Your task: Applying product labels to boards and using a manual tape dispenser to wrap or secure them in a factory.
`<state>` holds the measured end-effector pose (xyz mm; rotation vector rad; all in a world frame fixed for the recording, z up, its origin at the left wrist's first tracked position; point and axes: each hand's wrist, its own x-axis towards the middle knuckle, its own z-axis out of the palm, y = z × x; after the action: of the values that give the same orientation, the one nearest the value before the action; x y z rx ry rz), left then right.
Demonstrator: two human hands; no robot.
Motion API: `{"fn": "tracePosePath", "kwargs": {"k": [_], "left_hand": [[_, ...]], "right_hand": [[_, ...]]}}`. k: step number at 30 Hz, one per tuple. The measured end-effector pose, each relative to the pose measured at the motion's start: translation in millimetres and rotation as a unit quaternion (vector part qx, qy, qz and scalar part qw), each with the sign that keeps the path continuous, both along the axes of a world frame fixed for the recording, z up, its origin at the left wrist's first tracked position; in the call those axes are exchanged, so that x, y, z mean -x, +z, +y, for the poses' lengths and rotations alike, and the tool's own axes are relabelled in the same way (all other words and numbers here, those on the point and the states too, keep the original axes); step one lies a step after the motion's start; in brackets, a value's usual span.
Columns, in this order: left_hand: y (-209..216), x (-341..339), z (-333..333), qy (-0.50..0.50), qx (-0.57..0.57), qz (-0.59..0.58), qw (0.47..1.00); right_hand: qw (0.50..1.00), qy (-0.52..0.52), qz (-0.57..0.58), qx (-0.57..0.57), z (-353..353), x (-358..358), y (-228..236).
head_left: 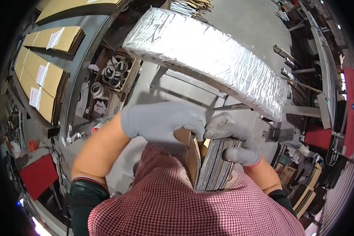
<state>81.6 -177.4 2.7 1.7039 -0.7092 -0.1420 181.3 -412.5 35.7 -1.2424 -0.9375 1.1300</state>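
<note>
Both hands wear grey knitted gloves. A stack of thin boards with grey edges (211, 165) stands upright against my checked apron, its lower end pressed to the cloth. My right hand (236, 141) is closed around the stack's far right corner, thumb on the right side and fingers over the top. At the stack's left side, my left hand (167, 124) grips a brown cardboard piece (193, 155). That piece leans slightly apart from the grey edges, with a narrow gap at the top. Some of the left fingers are hidden behind the cardboard.
Beyond my hands stands a long bench wrapped in shiny silver film (208, 55). To the left, strapped brown cardboard bundles (43, 84) lie on a metal table (72, 74); a box of tape rolls (118, 72) is beneath. Metal racks (320, 51) line the right.
</note>
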Motion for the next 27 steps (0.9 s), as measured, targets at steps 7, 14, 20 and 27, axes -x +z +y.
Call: {"fn": "tracePosePath", "kwargs": {"k": [7, 14, 20, 27], "left_hand": [[44, 13, -12, -0.036, -0.101, 0.012, 0.994], [68, 46, -35, 0.15, -0.208, -0.12, 0.959], [53, 58, -49, 0.318, -0.194, -0.038, 0.927], [40, 64, -49, 0.293, -0.087, 0.132, 0.943]], "right_hand": [[1.0, -0.019, -0.017, 0.013, -6, 0, -2], [0.998, -0.026, 0.035, -0.035, -9, -3, -2], [0.998, -0.006, 0.06, -0.006, -11, -19, -8], [0.97, 0.223, -0.095, -0.024, 8, -46, 5]]}}
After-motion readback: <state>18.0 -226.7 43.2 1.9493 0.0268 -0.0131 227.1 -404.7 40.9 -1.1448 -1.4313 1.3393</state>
